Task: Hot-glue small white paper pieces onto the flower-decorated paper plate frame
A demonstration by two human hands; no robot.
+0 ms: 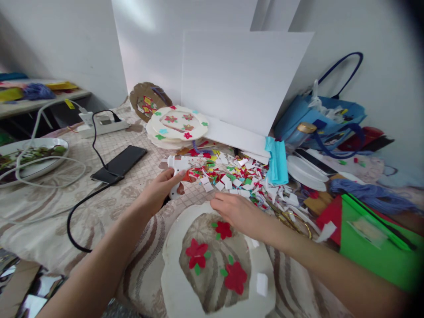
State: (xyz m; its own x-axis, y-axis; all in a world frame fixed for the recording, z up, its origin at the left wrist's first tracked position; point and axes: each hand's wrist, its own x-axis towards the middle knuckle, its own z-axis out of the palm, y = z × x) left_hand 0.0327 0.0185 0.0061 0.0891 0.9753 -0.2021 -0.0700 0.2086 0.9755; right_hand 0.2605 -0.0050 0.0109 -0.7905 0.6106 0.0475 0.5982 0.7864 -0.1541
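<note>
My left hand (162,184) is closed around a white glue gun (180,163), whose orange end points right toward a heap of scraps. At the far rim of a white scalloped frame (172,247), my right hand (233,210) has its fingers pressed together; what they hold, if anything, is hidden. The frame lies at the table's near edge, and its clear middle bears three red flowers (236,277) with green leaves. On the rim's right side sits a small white foam block (262,284), with another partly under my right forearm.
Colourful paper scraps and white foam bits (232,176) spread beyond the frame. Decorated frames (180,121) stand stacked behind them. A phone (121,164) with a cable lies left, near a power strip (104,127). At right are a blue bag (347,110) and green folder (377,247).
</note>
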